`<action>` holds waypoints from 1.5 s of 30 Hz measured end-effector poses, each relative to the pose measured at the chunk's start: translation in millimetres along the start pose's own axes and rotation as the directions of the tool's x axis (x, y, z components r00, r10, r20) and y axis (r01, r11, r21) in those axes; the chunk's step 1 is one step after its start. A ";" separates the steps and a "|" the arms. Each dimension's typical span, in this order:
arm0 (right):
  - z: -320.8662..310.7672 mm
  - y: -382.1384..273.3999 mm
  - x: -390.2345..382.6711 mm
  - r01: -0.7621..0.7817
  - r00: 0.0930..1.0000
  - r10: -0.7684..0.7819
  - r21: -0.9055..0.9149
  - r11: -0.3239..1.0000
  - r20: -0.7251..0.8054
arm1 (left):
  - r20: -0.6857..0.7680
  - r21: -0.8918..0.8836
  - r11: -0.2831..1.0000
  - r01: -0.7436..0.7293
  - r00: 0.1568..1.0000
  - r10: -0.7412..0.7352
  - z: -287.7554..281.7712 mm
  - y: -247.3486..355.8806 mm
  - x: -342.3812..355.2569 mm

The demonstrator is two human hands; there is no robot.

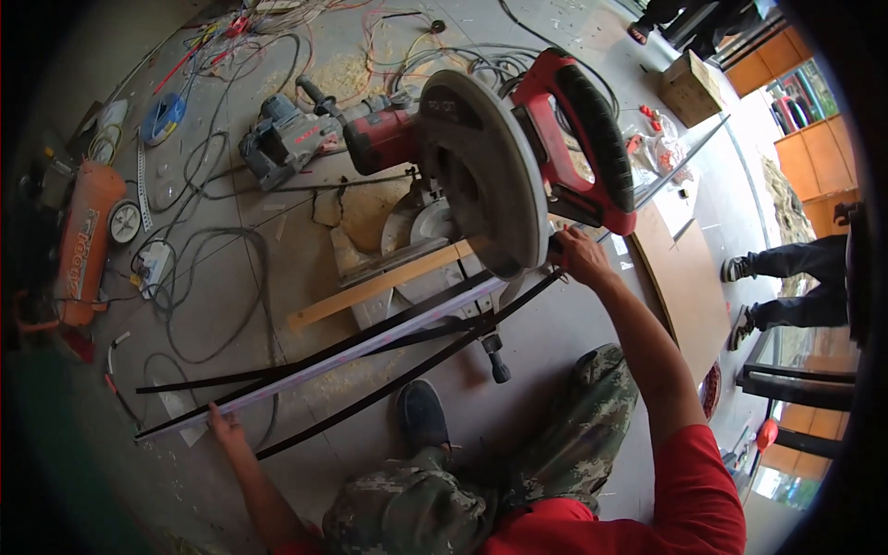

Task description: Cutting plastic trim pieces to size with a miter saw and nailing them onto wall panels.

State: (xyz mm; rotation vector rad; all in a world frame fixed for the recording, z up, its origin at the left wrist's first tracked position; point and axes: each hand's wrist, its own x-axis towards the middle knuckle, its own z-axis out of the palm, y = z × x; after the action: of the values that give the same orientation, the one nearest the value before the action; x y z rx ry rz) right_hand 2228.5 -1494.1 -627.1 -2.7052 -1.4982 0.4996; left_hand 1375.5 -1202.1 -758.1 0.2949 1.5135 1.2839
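Observation:
A miter saw (481, 176) with a large round grey guard and a red and black handle stands on the floor before me. A long pale metal profile (351, 353) with a dark edge slants from the lower left to under the guard. Near its far-left end my left hand (224, 425) is closed on it. My right hand (583, 256) is closed beside the guard, below the handle; what its fingers grip is hidden. A dark strip (407, 377) ends by those fingers. Across the saw's base lies a wooden strip (388, 282).
A grey and red power tool (291, 139) lies beyond the saw among tangled cables (208, 240). An orange air compressor (91, 240) stands left. At right are a brown board (680, 287), a cardboard box (692, 88) and a standing person's legs (791, 287). My shoe (423, 412) is below the strips.

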 end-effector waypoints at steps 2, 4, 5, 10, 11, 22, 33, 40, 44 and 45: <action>5.9 7.8 -1.7 0.000 1.000 0.000 0.001 1.000 -0.022 | -0.048 0.051 0.998 -0.033 0.998 0.036 -20.1 29.4 27.4; 10.5 19.8 -6.7 0.026 0.998 -0.025 0.006 1.000 -0.054 | -0.079 0.025 1.000 -0.017 0.997 0.018 -11.6 8.3 32.5; 6.7 15.2 -7.4 0.008 0.999 -0.008 0.005 1.000 -0.052 | -0.105 -0.005 1.000 -0.031 0.994 0.030 -6.6 8.4 33.4; 6.3 9.2 -2.7 0.077 0.994 -0.077 -0.002 0.997 -0.076 | -0.232 -0.048 0.998 -0.046 0.972 0.033 13.3 15.5 16.0; 5.8 8.0 -3.2 0.101 0.991 -0.102 -0.015 0.995 -0.086 | -0.304 -0.044 0.999 -0.022 0.953 0.007 20.0 14.4 6.7; -5.1 -7.8 -2.4 -0.058 0.998 0.057 0.035 0.998 0.031 | 0.814 0.418 0.238 -0.877 0.245 -0.527 326.3 -22.0 -392.3; 29.3 7.8 -7.7 -0.041 0.995 0.049 0.095 0.995 -0.089 | 0.984 -0.162 -0.414 -0.896 -0.177 -0.002 432.5 -335.0 -530.1; 41.2 19.8 -8.8 -0.047 0.996 0.056 0.116 0.992 -0.075 | 0.866 0.362 -0.129 -0.923 0.385 -0.320 450.9 -345.7 -536.9; 28.0 18.0 -8.0 -0.025 0.984 0.036 0.061 0.998 -0.175 | 0.977 0.176 -0.362 -0.915 0.206 -0.047 435.5 -370.6 -527.4; 27.4 23.1 -8.6 -0.014 0.977 0.017 0.020 1.000 -0.211 | 0.985 0.160 -0.363 -0.918 0.172 -0.003 436.3 -372.0 -529.0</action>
State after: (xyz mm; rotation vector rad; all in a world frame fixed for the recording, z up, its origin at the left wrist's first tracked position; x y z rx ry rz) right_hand 2235.7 -1517.7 -654.5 -2.6585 -1.4115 0.2147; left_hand 2096.4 -1495.0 -702.1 2.7430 1.0479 0.2083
